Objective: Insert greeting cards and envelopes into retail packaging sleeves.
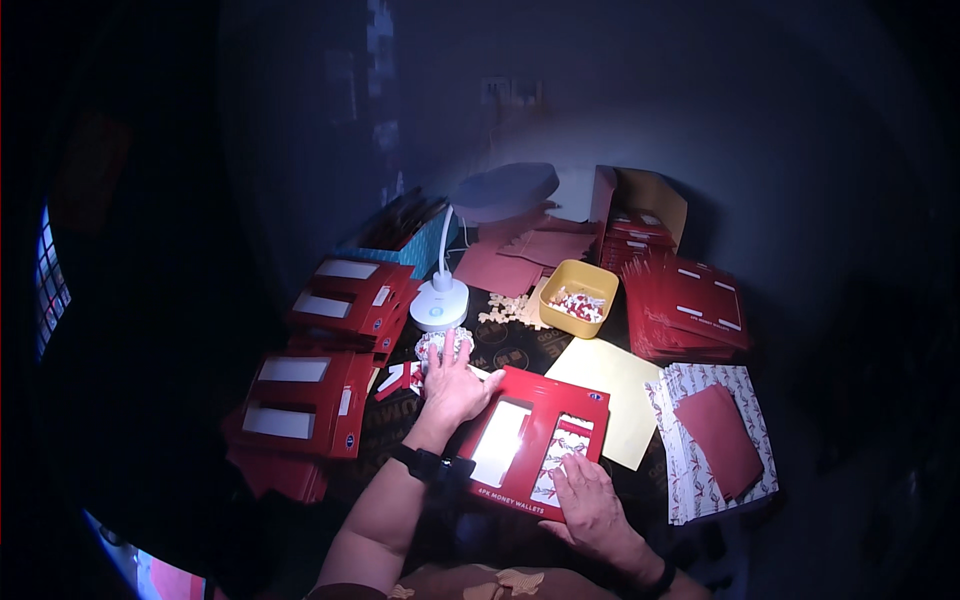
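Note:
A flat red card package (535, 440) with two window cut-outs lies in front of me on the dark table. My right hand (590, 502) presses flat on its lower right part, fingers spread over a patterned insert showing through the window. My left hand (452, 385), with a black wrist device, reaches past the package's upper left corner and rests its fingers on a small round patterned stack (443, 345) by the lamp base. Neither hand grips anything.
A white desk lamp (440, 300) stands behind my left hand. Stacks of red window packages lie at left (300, 405) and right (690, 305). A yellow tub of small pieces (578, 298), a yellow sheet (610, 395) and patterned paper with a red envelope (715, 435) lie to the right.

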A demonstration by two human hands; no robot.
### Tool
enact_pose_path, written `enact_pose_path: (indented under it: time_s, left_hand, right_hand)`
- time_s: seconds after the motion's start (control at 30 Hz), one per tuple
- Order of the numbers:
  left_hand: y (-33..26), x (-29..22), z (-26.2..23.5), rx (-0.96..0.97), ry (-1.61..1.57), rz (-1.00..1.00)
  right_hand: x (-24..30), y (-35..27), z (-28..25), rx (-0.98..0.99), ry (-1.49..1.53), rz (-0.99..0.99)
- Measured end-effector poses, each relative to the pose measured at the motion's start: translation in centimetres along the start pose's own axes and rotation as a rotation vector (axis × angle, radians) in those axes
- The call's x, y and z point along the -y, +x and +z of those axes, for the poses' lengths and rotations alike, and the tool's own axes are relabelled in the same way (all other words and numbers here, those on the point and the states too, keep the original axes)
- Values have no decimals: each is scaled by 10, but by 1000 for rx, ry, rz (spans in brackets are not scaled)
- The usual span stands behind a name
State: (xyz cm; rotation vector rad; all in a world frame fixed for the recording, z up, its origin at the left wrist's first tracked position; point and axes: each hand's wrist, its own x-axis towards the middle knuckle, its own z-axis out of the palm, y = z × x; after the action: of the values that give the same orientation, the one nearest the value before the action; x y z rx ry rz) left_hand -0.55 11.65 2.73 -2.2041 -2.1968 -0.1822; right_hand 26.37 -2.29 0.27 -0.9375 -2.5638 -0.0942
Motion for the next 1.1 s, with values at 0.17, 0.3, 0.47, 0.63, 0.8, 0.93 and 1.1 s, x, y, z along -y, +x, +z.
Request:
enact_pose_path:
  time_s: [0.17, 0.3, 0.47, 0.63, 0.8, 0.93, 1.1]
  left_hand:
    - [-11, 23, 5, -262, -58, -45]
    - [-33, 31, -1, -288, -125, 34]
    - [-56, 26, -19, 32, -154, -96]
    - [-43, 41, 7, -107, -165, -167]
    - [-43, 32, 3, -268, -130, -164]
    - [-66, 29, 2, -397, -323, 101]
    - [-93, 6, -11, -250, -598, 355]
  right_hand:
    - [1, 4, -3, 1, -1, 3]
    - [-2, 3, -2, 12, -10, 13]
    - [-4, 1, 2, 24, 23, 5]
    - [-1, 3, -3, 28, 35, -27]
    - [-7, 7, -5, 32, 42, -34]
    - [-14, 11, -3, 52, 62, -71]
    - [-22, 13, -6, 97, 112, -52]
